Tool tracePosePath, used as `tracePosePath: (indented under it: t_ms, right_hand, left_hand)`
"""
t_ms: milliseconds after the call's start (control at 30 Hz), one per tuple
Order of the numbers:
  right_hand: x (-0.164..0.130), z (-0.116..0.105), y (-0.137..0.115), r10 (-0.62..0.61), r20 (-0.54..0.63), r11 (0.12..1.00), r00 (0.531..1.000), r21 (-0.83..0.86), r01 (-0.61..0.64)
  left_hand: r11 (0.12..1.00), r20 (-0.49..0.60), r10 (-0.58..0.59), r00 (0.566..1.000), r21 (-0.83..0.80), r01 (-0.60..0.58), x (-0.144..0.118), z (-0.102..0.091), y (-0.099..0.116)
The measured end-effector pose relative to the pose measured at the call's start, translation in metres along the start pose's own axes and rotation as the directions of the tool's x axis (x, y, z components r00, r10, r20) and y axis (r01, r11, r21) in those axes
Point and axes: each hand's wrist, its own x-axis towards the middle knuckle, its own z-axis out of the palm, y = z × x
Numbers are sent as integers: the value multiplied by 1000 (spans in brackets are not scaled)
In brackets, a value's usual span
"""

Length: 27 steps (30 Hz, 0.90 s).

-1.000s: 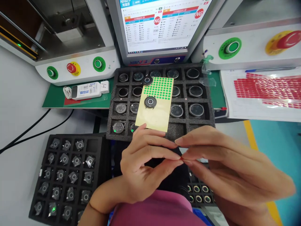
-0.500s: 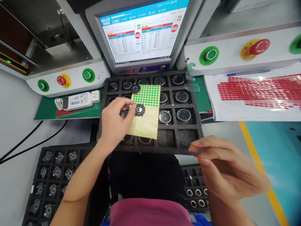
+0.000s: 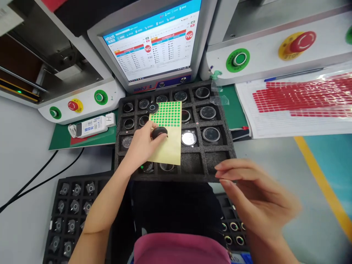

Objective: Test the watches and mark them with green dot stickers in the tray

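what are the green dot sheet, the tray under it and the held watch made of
Green dot sheet: probably paper, thin, smooth, straight-edged. Tray: likely foam, matte, grainy. Watch in the left hand: smooth, dark; plastic or coated metal, unclear.

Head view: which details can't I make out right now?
All in the head view:
Foam tray slots under the yellow sheet: hidden by the sheet.
Dark watch, gripped edge: covered by the left hand.
Anything pinched in the right hand: too small and blurred.
Screen, fine text: too small.
Lower-left tray: partly behind the left forearm, cut off by the bottom edge.
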Motion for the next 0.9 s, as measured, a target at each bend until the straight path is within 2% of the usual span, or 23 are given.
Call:
tracePosePath:
  t_ms: [67,133,233,333,400,467,567,667,767,900]
  right_hand:
    - [1,5,-4,34,8,998,999,58,-35]
    - [1,11,-11,81,15,990,997,118,-83]
    - [0,21,-20,168,46,966,985,191,-174]
    - [-5,29,-28,236,74,938,969,243,-247]
    - [-8,33,-31,284,80,913,956,283,-295]
    - [-11,37,-32,360,116,854,926,358,-377]
    - [-11,42,-32,486,190,689,853,517,-507]
    - [-9,47,-32,564,207,560,799,615,-555]
    - [-9,49,-34,598,222,526,770,616,-586]
    - [-11,51,-38,603,217,533,768,607,-590]
  left_hand:
    - [969,71,17,997,-247,1,-18,1,3]
    - [898,104,57,993,-439,-5,-38,4,7]
    - [778,57,70,996,-628,-19,-65,16,13]
    - [665,-12,56,998,-746,-46,-83,32,17]
    - [646,-65,67,996,-758,-92,-93,42,19]
    - [671,-110,117,987,-724,-160,-100,49,20]
    - [689,-136,218,966,-680,-251,-108,52,20]
    - [686,-118,305,945,-661,-304,-113,52,18]
    - [685,-146,379,914,-621,-382,-116,53,16]
    - [686,-202,391,898,-586,-431,-119,55,15]
